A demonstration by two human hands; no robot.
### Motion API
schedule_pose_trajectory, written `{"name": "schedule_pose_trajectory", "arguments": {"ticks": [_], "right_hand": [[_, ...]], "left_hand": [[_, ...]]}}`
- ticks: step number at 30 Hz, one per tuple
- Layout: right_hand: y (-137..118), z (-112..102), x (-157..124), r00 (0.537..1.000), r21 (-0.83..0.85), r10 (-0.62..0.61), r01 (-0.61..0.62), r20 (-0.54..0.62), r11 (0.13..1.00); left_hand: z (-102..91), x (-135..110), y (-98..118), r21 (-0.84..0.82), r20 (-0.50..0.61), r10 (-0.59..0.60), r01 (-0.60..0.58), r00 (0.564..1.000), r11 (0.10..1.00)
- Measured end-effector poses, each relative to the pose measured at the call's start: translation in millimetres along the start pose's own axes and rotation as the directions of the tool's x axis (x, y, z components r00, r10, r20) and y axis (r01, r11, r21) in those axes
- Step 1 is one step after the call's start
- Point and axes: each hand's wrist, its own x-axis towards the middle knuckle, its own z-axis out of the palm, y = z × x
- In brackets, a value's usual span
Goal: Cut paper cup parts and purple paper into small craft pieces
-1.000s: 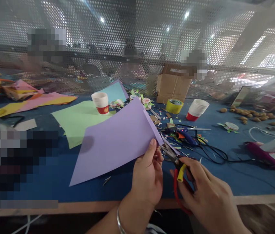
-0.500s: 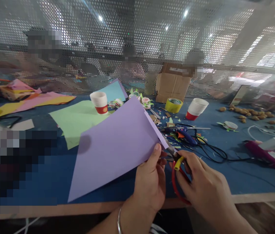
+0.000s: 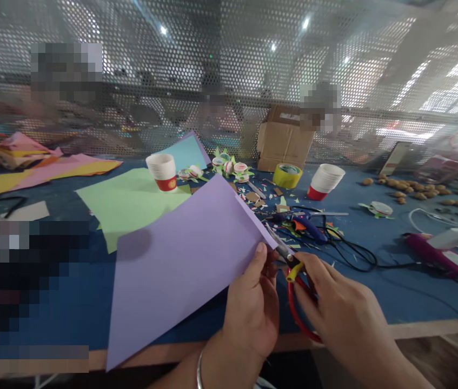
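Observation:
A large sheet of purple paper (image 3: 184, 259) slants across the middle of the view, with a narrow strip along its right edge. My left hand (image 3: 253, 302) pinches the sheet near its lower right corner, thumb on top and fingers underneath. In my right hand (image 3: 342, 302) is a pair of scissors (image 3: 292, 270) with red handles and a bit of yellow on them. The blades are at the sheet's right edge beside my left fingertips, and part of them is hidden by the paper. Small paper scraps (image 3: 257, 200) lie beyond the blades.
Green paper (image 3: 131, 200) lies behind the purple sheet. Stacked paper cups (image 3: 163, 173), yellow tape (image 3: 287, 175) and a cardboard box (image 3: 283, 140) stand farther back. A blue glue gun (image 3: 307, 229) with a black cord and a purple one (image 3: 435, 254) lie right. A blurred person is at left.
The purple sheet's top corner has dropped and its lower left corner has swung down over the table edge. Both hands stay nearly in place, with the scissors still at the paper's edge.

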Motion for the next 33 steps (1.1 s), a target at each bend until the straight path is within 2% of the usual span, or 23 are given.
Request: {"name": "schedule_pose_trajectory", "arguments": {"ticks": [7,15,21,26,33], "right_hand": [[-0.1,-3.8,3.6,0.999,-0.02,0.002,-0.001,0.051,1.0],[1.5,-7.0,7.4,0.998,-0.084,-0.05,0.054,0.049,0.995],[-0.9,-8.2,11.5,0.997,-0.117,-0.045,0.052,0.058,0.992],[2.5,-9.2,11.6,0.993,-0.074,-0.07,0.078,0.097,0.994],[0.9,-11.1,10.3,0.992,-0.023,-0.019,0.022,0.121,0.999]], "left_hand": [[-0.9,0.0,-0.4,-0.017,0.031,0.008,-0.008,0.999,1.0],[0.2,-0.7,1.1,-0.007,-0.056,-0.023,0.023,0.998,1.0],[2.5,-0.8,2.7,-0.006,-0.056,-0.024,0.024,0.998,1.0],[2.6,0.4,3.6,-0.016,-0.07,-0.019,0.017,0.997,1.0],[-0.4,3.8,4.6,-0.06,-0.04,-0.045,0.042,0.998,0.997]]}}
